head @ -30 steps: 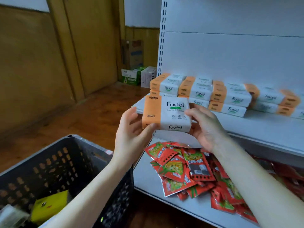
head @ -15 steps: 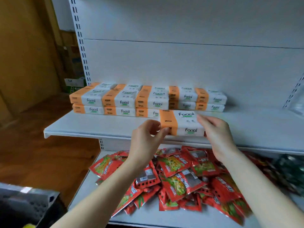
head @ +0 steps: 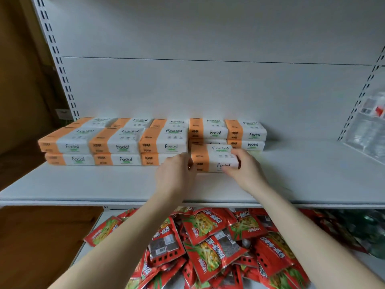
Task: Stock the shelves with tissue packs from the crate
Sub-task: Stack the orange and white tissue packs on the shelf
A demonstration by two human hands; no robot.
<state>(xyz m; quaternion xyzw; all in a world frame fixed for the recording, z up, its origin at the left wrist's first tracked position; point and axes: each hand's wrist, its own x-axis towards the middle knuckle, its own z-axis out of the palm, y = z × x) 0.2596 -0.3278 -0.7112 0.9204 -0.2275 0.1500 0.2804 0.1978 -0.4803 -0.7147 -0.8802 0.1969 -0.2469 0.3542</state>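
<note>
Both hands, left [head: 177, 176] and right [head: 243, 170], grasp a tissue pack [head: 212, 157] by its ends on the shelf [head: 104, 184], before the stacked packs [head: 116, 142]; pushed crookedly, it could nudge them askew.

Rectangular soft-plastic tissue pack [head: 214, 157]: white, with a broad orange band across its left end, dark "Facial" lettering and a small green mark beneath; the stacked tissue packs [head: 116, 142] behind it repeat this white-and-orange scheme. Flat metal shelf [head: 104, 184] and back panel [head: 208, 90]: plain pale grey-white; slotted upright [head: 62, 76]: white with paired dark slots. Glossy foil snack packets [head: 210, 232]: red, printed with yellow-green vegetable pictures and white characters; wooden floor [head: 41, 236]: warm brown.
</note>
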